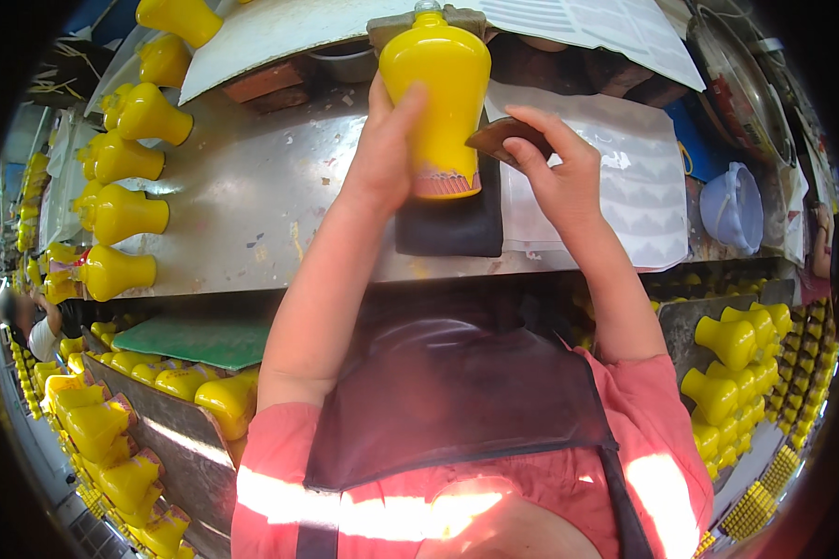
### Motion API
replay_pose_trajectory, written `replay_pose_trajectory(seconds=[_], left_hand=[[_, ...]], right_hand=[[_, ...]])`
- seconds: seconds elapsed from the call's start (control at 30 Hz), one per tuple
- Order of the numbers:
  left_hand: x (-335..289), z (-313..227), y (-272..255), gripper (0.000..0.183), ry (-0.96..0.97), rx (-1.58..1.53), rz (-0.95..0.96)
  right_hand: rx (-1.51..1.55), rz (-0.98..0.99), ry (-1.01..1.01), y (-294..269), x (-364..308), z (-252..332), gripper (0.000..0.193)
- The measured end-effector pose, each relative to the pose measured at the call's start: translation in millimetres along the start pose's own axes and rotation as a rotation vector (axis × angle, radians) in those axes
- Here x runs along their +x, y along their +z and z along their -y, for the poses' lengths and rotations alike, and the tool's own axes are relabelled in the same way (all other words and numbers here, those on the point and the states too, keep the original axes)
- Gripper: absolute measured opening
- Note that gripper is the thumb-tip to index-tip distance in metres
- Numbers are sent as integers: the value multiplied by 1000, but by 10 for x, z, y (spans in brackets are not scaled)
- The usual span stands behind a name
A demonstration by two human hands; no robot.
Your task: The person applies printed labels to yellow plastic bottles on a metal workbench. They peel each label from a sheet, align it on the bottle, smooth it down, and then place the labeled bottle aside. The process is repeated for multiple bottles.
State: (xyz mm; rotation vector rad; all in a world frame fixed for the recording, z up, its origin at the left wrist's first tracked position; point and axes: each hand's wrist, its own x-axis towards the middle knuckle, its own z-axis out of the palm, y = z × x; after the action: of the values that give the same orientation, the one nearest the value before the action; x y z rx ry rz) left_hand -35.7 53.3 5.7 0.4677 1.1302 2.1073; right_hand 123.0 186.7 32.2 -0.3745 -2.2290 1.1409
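Observation:
A glossy yellow vase-shaped piece (438, 84) is in front of me, its wide end toward a clamp-like holder (429, 17) at the far edge. My left hand (387, 154) is closed around its left side, with the thumb lying across the front. Around the narrow near end runs a patterned band (443, 184) with a ragged upper edge. My right hand (569, 168) pinches a thin, dark brown, flat scraper-like piece (513, 138) between thumb and fingers. Its tip is close to the right side of the yellow piece; whether they touch I cannot tell. Below lies a black pad (449, 233).
Several yellow pieces (126, 205) line the left of the metal table (280, 186). White patterned sheets (615, 177) lie to the right, near a pale blue bucket (732, 210). More yellow pieces (732, 345) fill racks on both sides. Another person (42, 326) is at far left.

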Motion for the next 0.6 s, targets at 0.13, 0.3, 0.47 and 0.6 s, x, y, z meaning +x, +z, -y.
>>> replay_pose_trajectory(seconds=[0.13,0.3,0.47,0.6], left_hand=[[-32,22,-65,67,-20,33,-12],[-73,68,-107,48,-3,86,-34],[-100,63,-102,60,-19,175,-59],[-154,107,-30,67,156,357,-81]], right_hand=[[191,190,34,-23,-76,-105,33],[10,121,-131,104,18,-318,34],[162,104,-122,155,199,-346,28],[606,179,249,70,290,-371,24]])
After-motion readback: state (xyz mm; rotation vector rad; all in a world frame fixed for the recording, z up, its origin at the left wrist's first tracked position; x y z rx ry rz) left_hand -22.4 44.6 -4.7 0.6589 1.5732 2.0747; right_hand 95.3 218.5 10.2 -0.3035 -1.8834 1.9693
